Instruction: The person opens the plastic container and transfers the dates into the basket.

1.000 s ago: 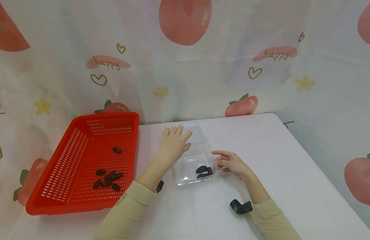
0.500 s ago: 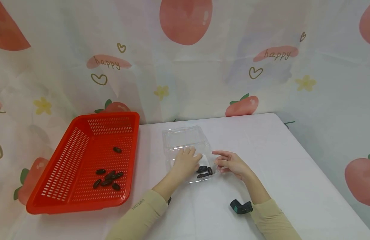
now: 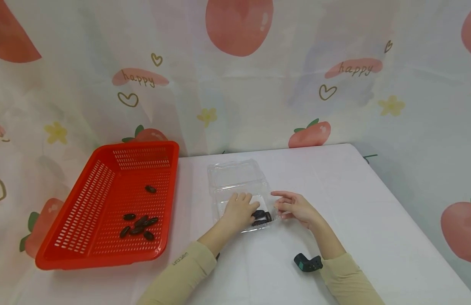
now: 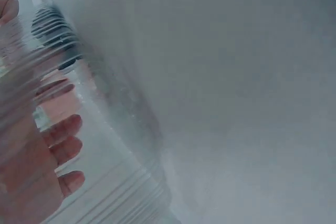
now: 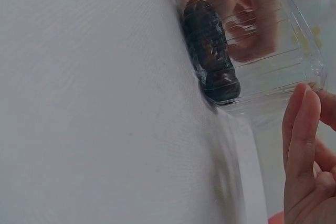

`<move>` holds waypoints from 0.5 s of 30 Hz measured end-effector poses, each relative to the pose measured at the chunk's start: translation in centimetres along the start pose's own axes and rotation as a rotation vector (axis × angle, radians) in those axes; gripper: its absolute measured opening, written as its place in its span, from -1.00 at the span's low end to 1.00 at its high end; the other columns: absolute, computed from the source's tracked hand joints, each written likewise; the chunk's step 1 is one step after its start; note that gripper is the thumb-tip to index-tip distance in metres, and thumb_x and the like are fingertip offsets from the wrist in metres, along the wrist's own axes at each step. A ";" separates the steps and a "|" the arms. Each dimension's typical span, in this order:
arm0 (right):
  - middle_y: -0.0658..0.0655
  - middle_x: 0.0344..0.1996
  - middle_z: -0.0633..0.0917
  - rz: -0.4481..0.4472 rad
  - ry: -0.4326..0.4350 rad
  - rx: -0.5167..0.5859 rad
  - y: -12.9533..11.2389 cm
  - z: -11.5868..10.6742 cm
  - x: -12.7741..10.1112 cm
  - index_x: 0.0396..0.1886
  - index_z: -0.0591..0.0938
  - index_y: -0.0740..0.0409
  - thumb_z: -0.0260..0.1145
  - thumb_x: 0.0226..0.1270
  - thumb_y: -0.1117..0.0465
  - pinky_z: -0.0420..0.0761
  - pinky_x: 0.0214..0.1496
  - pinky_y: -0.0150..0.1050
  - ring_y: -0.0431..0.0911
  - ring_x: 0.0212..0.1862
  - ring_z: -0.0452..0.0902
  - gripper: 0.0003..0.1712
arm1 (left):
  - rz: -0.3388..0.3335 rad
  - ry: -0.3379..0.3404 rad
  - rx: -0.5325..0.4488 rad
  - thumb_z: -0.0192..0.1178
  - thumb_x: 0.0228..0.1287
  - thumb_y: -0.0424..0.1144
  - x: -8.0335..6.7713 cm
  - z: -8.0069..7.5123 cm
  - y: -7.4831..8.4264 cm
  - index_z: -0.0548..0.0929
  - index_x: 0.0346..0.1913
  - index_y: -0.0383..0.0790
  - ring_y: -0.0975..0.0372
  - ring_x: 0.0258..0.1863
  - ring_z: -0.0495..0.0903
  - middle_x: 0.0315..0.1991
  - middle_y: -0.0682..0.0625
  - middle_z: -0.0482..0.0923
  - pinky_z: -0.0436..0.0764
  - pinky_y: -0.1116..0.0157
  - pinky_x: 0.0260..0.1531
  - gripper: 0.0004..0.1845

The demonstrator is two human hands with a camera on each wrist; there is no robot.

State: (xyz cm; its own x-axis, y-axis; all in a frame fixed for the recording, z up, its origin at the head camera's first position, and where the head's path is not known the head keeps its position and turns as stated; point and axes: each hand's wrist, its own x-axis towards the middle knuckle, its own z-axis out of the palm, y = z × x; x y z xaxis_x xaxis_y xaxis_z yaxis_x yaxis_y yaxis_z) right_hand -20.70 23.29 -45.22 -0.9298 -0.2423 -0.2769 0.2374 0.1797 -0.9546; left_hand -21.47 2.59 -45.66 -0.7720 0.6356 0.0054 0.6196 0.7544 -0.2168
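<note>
At the centre of the head view, a clear plastic clamshell box (image 3: 239,192) lies open on the white surface (image 3: 353,203), its lid folded back toward the upper part of the frame. A few dark dates (image 3: 261,217) sit in the lower right corner of its tray. The left hand (image 3: 239,210) reaches into the tray, its fingers loosely extended and slightly apart, the tips just beside the dates; I cannot tell whether they touch them. The right hand (image 3: 294,208) rests at the tray's right edge, fingers relaxed and a little spread, gripping nothing. At the left of the frame a red basket (image 3: 86,237) holds more dates (image 3: 139,222). A small dark device (image 3: 307,263) lies near the right sleeve.
</note>
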 end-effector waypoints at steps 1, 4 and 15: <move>0.04 -0.45 0.54 0.001 -0.001 -0.001 0.0 0.0 0.0 0.28 0.28 0.30 0.24 0.23 0.28 0.54 -0.44 -0.39 -0.24 -0.49 0.48 -0.37 | 0.001 -0.004 -0.005 0.14 0.11 0.15 0.0 0.1 0.0 0.49 -0.01 0.17 0.25 -0.13 0.37 -0.15 0.11 0.41 0.31 0.30 -0.14 -0.62; 0.03 -0.46 0.54 0.001 -0.004 -0.005 -0.1 0.1 0.0 0.28 0.28 0.30 0.24 0.23 0.27 0.53 -0.45 -0.39 -0.23 -0.50 0.48 -0.37 | 0.002 -0.012 -0.016 0.14 0.11 0.14 0.1 0.3 0.0 0.51 -0.04 0.16 0.26 -0.17 0.37 -0.18 0.11 0.41 0.30 0.31 -0.17 -0.65; 0.01 -0.50 0.53 0.010 -0.001 -0.009 -0.2 0.2 0.0 0.28 0.28 0.31 0.22 0.24 0.28 0.52 -0.46 -0.40 -0.23 -0.52 0.47 -0.38 | 0.006 0.009 -0.002 0.09 0.21 0.05 0.1 0.9 -0.1 0.52 -0.07 0.17 0.27 -0.23 0.37 -0.22 0.13 0.42 0.28 0.35 -0.25 -0.76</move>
State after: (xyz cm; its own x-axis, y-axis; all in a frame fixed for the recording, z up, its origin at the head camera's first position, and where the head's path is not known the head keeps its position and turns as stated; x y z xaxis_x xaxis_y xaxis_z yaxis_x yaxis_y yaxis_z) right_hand -20.72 23.08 -45.11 -0.9273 -0.2414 -0.2861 0.2437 0.1908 -0.9509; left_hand -21.68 2.45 -46.48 -0.7671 0.6414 0.0132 0.6243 0.7511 -0.2146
